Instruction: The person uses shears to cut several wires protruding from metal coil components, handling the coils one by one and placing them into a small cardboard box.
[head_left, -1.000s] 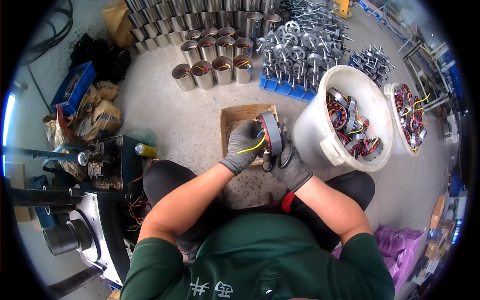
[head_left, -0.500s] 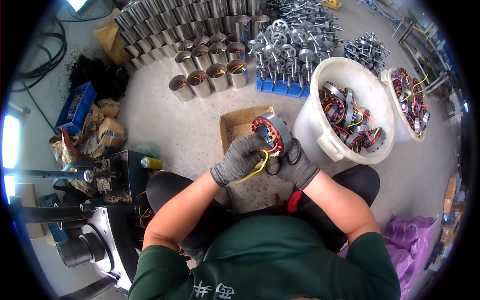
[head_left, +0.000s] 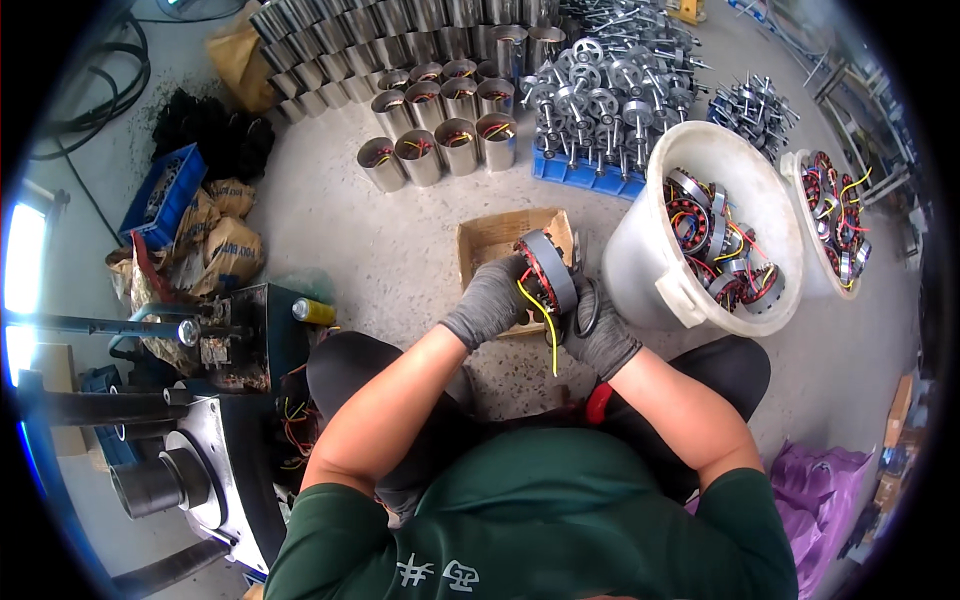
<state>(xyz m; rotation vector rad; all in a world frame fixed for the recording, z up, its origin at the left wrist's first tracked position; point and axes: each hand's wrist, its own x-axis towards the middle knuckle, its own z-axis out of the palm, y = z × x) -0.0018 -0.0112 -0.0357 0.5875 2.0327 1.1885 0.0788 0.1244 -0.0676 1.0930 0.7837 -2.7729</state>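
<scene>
My left hand [head_left: 490,302], in a grey glove, grips a motor stator [head_left: 549,272] by its side. The stator is a grey metal ring with red windings inside, held tilted above the floor. From it a yellow wire [head_left: 550,335] hangs down toward my lap. On its right side, my gloved right hand [head_left: 603,335] is closed around a tool with black loop handles, by their shape a pair of scissors [head_left: 590,308]. The blades are hidden behind the stator and fingers. Just beyond my hands, an open cardboard box [head_left: 485,235] sits on the floor.
To the right stands a white tub [head_left: 625,245] of stators, with another white container [head_left: 795,185] behind it. Steel cylinders [head_left: 425,160] stand in rows ahead, beside a blue crate [head_left: 588,176] heaped with metal shafts. A machine [head_left: 215,470] is at my left.
The stator has turned in my left hand, so its outer metal band faces me more. The yellow wire now hangs down rather than slanting left. The whole view has shifted slightly.
</scene>
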